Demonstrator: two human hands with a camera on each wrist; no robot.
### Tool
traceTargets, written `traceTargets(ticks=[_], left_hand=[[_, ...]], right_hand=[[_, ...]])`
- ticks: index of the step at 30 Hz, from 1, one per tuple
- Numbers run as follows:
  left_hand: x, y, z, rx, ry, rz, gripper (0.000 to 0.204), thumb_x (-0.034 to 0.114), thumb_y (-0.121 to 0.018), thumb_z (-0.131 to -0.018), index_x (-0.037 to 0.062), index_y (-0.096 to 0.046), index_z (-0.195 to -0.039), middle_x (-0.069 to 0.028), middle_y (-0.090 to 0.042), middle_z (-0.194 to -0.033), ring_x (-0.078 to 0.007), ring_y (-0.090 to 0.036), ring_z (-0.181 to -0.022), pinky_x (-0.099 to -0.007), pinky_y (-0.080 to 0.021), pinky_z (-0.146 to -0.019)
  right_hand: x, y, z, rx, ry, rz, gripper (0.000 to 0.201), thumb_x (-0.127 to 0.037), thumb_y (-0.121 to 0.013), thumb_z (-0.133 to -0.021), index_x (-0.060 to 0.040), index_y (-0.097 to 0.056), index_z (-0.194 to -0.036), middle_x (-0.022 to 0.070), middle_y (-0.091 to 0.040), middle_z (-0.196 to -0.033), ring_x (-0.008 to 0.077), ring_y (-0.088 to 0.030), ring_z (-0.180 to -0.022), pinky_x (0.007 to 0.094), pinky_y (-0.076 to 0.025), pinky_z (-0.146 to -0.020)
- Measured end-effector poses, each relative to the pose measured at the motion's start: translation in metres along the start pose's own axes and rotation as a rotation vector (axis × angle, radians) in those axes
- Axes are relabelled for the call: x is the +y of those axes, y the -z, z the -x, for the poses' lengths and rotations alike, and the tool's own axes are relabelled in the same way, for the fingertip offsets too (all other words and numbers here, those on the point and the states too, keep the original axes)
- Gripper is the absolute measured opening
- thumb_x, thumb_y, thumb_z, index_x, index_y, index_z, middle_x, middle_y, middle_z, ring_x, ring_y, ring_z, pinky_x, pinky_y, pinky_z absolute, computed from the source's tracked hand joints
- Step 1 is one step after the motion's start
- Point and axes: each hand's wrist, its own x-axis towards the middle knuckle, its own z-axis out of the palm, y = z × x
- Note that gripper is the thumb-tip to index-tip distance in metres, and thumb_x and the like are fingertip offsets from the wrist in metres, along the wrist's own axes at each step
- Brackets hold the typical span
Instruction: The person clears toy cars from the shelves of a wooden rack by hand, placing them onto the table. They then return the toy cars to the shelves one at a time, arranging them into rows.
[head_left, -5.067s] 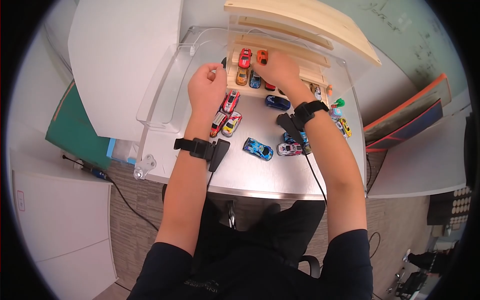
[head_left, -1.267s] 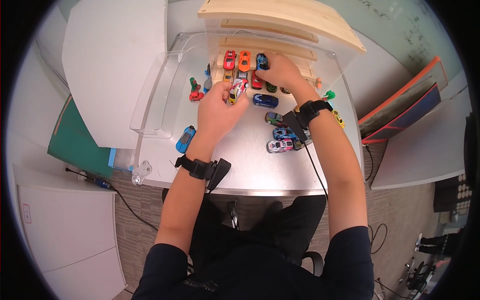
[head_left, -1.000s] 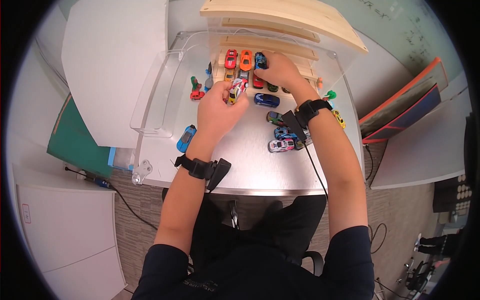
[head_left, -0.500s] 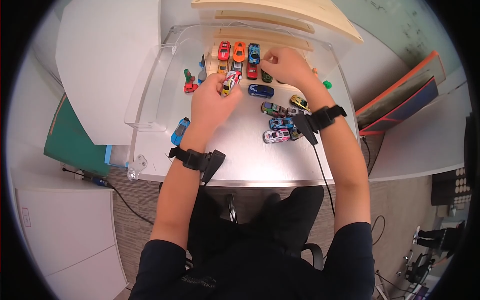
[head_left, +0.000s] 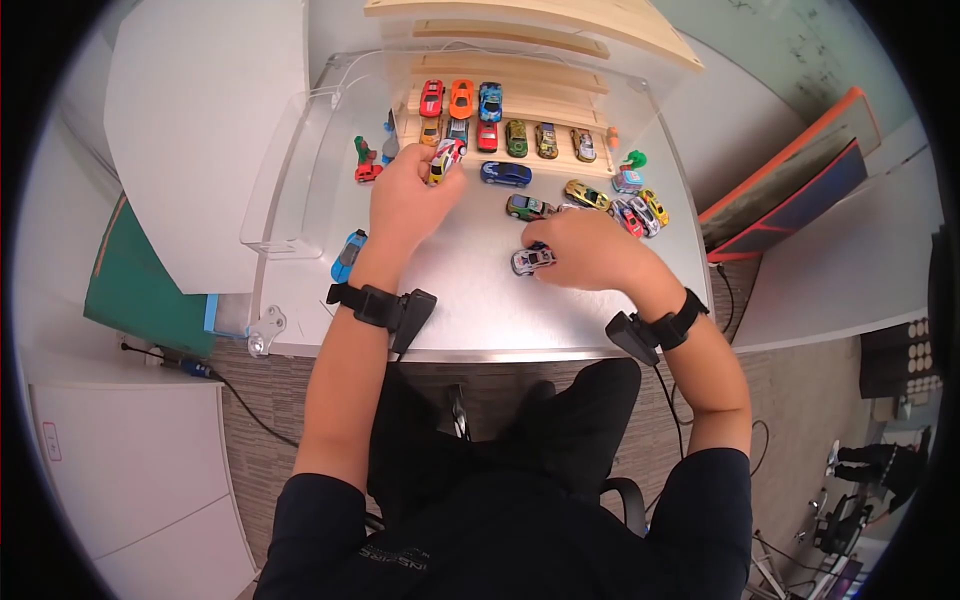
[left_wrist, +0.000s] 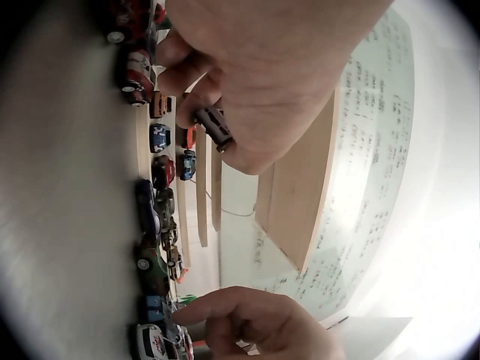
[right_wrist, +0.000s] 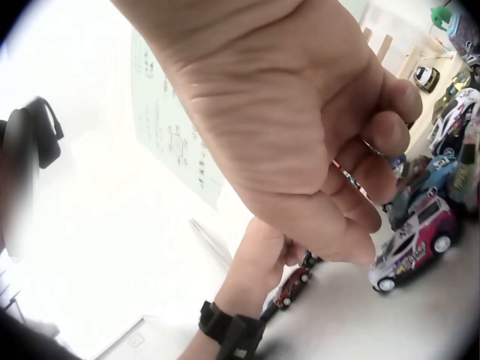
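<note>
In the head view my left hand (head_left: pixel 412 200) holds a red, white and yellow toy car (head_left: pixel 446 160) just in front of the wooden rack (head_left: pixel 560 112). The left wrist view shows the dark underside of a car (left_wrist: pixel 214 129) between that hand's fingers. My right hand (head_left: pixel 590 252) is over the loose cars, its bent fingers beside a white and pink car (head_left: pixel 532 260). That car (right_wrist: pixel 416 244) stands by the fingertips in the right wrist view; contact is unclear. On the rack, red, orange and blue cars (head_left: pixel 490 101) stand above a lower row of several cars.
A dark blue car (head_left: pixel 506 174) lies before the rack, and a light blue car (head_left: pixel 348 256) lies left of my left forearm. Several more cars, including a yellow one (head_left: pixel 653 207), are at the right. A clear plastic bin (head_left: pixel 285 243) stands at the left.
My right hand has moved from beside the blue car on the rack to the loose cars nearer the table's front. Over the longer span, that blue car came onto the upper row.
</note>
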Motion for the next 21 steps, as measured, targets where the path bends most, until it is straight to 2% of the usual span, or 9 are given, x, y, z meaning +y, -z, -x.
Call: traceTargets(ticks=[2, 4, 9, 11, 12, 14, 15, 17, 21], left_hand=[[0.001, 0.000, 0.000, -0.004, 0.001, -0.004, 0.038, 0.028, -0.076, -0.083, -0.0014, -0.066, -0.104, 0.0030, -0.054, -0.068, -0.0067, -0.048, -0.061, -0.0254, -0.043, -0.058], [0.002, 0.001, 0.000, -0.015, -0.018, -0.048, 0.035, 0.024, -0.072, -0.084, -0.0024, -0.064, -0.105, -0.0039, -0.069, -0.073, -0.0086, -0.059, -0.060, -0.0260, -0.047, -0.058], [0.002, 0.001, 0.000, -0.016, -0.022, -0.056, 0.034, 0.024, -0.072, -0.084, -0.0023, -0.064, -0.105, -0.0040, -0.069, -0.073, -0.0085, -0.059, -0.061, -0.0261, -0.047, -0.058], [0.002, 0.001, 0.000, -0.018, -0.021, -0.055, 0.034, 0.024, -0.072, -0.084, -0.0022, -0.064, -0.105, -0.0040, -0.069, -0.073, -0.0085, -0.059, -0.060, -0.0262, -0.047, -0.058], [0.002, 0.001, 0.000, -0.016, -0.022, -0.055, 0.034, 0.025, -0.072, -0.084, -0.0019, -0.064, -0.104, -0.0042, -0.069, -0.073, -0.0087, -0.059, -0.061, -0.0263, -0.047, -0.058], [0.002, 0.001, 0.000, -0.014, -0.023, -0.053, 0.034, 0.025, -0.072, -0.084, -0.0017, -0.064, -0.104, -0.0044, -0.069, -0.073, -0.0089, -0.059, -0.061, -0.0265, -0.047, -0.058], [0.002, 0.001, 0.000, -0.013, -0.024, -0.058, 0.034, 0.025, -0.072, -0.084, -0.0015, -0.065, -0.104, -0.0048, -0.069, -0.073, -0.0091, -0.059, -0.060, -0.0267, -0.047, -0.058], [0.002, 0.001, 0.000, -0.013, -0.026, -0.062, 0.033, 0.025, -0.072, -0.084, -0.0013, -0.065, -0.103, -0.0051, -0.069, -0.073, -0.0092, -0.060, -0.060, -0.0268, -0.047, -0.058], [-0.002, 0.000, -0.002, -0.027, -0.024, -0.086, 0.039, 0.028, -0.073, -0.081, -0.0020, -0.066, -0.106, -0.0081, -0.072, -0.078, -0.0143, -0.064, -0.065, -0.0296, -0.050, -0.063]], right_hand=[[-0.008, -0.003, 0.002, -0.014, -0.035, 0.015, 0.033, -0.018, -0.070, -0.078, -0.0083, -0.069, -0.109, 0.0164, -0.070, -0.092, 0.0347, -0.068, -0.092, 0.0439, -0.053, -0.080], [-0.005, -0.012, 0.002, 0.020, 0.019, -0.009, 0.032, -0.017, -0.070, -0.078, -0.0088, -0.069, -0.109, 0.0167, -0.070, -0.095, 0.0339, -0.068, -0.093, 0.0441, -0.053, -0.080], [-0.009, -0.021, 0.010, 0.077, 0.127, 0.011, 0.032, -0.015, -0.071, -0.076, -0.0094, -0.069, -0.107, 0.0166, -0.069, -0.101, 0.0319, -0.067, -0.095, 0.0445, -0.053, -0.078], [-0.016, -0.021, 0.016, 0.246, 0.143, -0.005, 0.032, -0.024, -0.073, -0.079, -0.0051, -0.066, -0.103, 0.0178, -0.068, -0.096, 0.0333, -0.068, -0.089, 0.0454, -0.053, -0.072], [-0.022, -0.020, 0.018, 0.245, 0.143, -0.005, 0.032, -0.024, -0.073, -0.079, -0.0051, -0.066, -0.103, 0.0178, -0.068, -0.096, 0.0333, -0.068, -0.089, 0.0454, -0.053, -0.072], [-0.038, -0.016, 0.017, 0.152, -0.182, 0.019, 0.039, -0.035, -0.072, -0.082, -0.0014, -0.063, -0.099, 0.0193, -0.068, -0.094, 0.0342, -0.069, -0.082, 0.0455, -0.054, -0.066], [-0.042, -0.018, 0.016, 0.151, -0.183, 0.020, 0.039, -0.035, -0.072, -0.082, -0.0014, -0.063, -0.099, 0.0193, -0.068, -0.094, 0.0342, -0.069, -0.082, 0.0455, -0.054, -0.066], [-0.049, -0.021, 0.016, 0.120, -0.314, 0.054, 0.046, -0.044, -0.070, -0.084, -0.0002, -0.061, -0.097, 0.0207, -0.067, -0.092, 0.0353, -0.069, -0.078, 0.0459, -0.054, -0.063], [-0.043, -0.050, 0.015, 0.292, -0.196, 0.049, 0.043, -0.040, -0.071, -0.082, -0.0022, -0.061, -0.101, 0.0188, -0.067, -0.092, 0.0350, -0.069, -0.079, 0.0452, -0.055, -0.064]])
